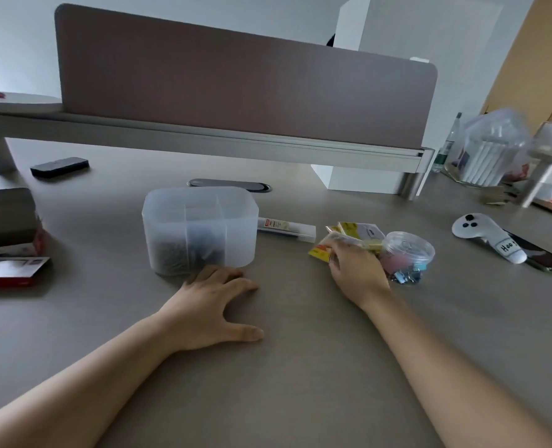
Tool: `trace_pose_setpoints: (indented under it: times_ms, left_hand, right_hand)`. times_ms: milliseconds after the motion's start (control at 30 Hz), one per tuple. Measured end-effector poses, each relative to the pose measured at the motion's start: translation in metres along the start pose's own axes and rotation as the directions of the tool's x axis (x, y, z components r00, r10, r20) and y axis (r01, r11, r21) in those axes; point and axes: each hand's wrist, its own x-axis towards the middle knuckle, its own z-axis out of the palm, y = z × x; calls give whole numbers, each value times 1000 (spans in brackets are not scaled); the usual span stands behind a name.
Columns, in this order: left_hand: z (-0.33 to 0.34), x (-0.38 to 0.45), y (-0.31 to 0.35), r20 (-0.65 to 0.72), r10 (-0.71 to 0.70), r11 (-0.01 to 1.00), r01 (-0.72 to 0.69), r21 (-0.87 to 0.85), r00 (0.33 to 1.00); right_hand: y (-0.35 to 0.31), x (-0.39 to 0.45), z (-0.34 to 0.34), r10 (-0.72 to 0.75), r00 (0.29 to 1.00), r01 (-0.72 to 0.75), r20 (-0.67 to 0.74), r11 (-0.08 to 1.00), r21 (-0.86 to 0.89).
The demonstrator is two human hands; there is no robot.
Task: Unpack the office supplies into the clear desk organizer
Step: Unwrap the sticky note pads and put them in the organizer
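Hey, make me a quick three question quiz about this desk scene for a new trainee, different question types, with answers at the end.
1. True or false: the left hand lies flat on the desk beside the clear organizer.
2. The right hand grips which item?
A. yellow packet
B. black phone
C. white controller
3. Fill in: the round clear tub holds coloured binder ____.

Key: 1 true; 2 A; 3 clips.

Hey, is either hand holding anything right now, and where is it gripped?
The right hand grips a yellow packet at its near end. The left hand rests flat on the desk and holds nothing.
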Motion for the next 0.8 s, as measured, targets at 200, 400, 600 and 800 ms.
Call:
trace_pose_setpoints:
  times_ms: [200,400,600,800]
  left_hand:
    - [-2,-5,6,-20,-31,997,30,-69,999]
    - [-1,-6,13,-24,-67,989,64,-136,997]
    - [2,-6,18,-67,26,983,-38,-178,997]
    - [-5,-7,22,-375,-25,853,-177,-492,927]
  right_hand:
    - [-15,-58,-17,-122,987,79,105,936,342]
    - [-26,-68,-24,-89,961,-3,261,944,331]
    - [-33,-71,-28,-213,954,166,213,961,219]
    - [-55,-67,-29,-59,997,83,-57,705,705]
